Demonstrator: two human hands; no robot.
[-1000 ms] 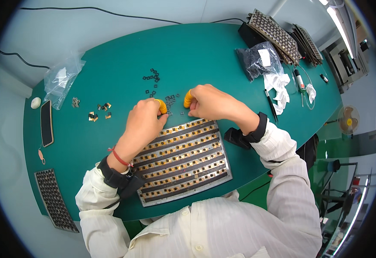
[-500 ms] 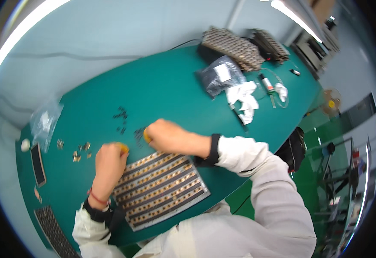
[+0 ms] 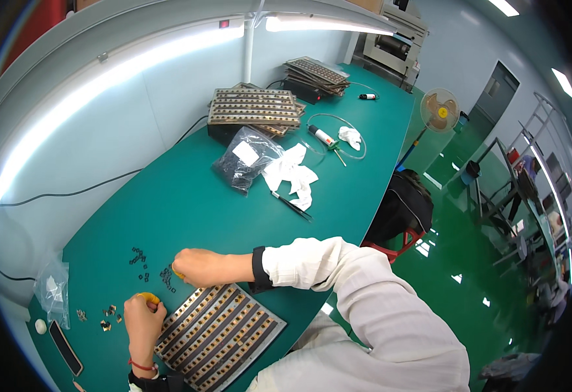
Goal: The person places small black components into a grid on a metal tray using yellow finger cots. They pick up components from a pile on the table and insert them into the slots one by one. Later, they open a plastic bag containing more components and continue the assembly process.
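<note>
A flat tray [image 3: 230,346] with rows of small gold-coloured parts between dark strips lies in front of me, tilted on the green bench. By its far left corner is my left hand [image 3: 143,325], fingers curled closed with a yellow cover on a fingertip; whatever they hold is hidden. My right hand [image 3: 202,267] reaches over the tray's far edge, its yellow-tipped fingers closed beside a cluster of small black pieces [image 3: 166,277]. I cannot make out what is in them. Farther left lie more small black pieces [image 3: 138,256] and several small gold-coloured metal pieces [image 3: 106,325].
Toward the back of the bench [image 3: 188,202] are stacked trays [image 3: 253,106], a bag of dark parts [image 3: 243,160], crumpled white tissue [image 3: 290,171], black tweezers [image 3: 291,206] and a syringe [image 3: 323,136] with tubing. A clear plastic bag [image 3: 53,294] lies at the left. A fan [image 3: 440,111] stands beyond.
My view has swung up and to the right, so the bench things sit lower and farther left in the picture. Both hands stay closed beside the tray and the black pieces.
</note>
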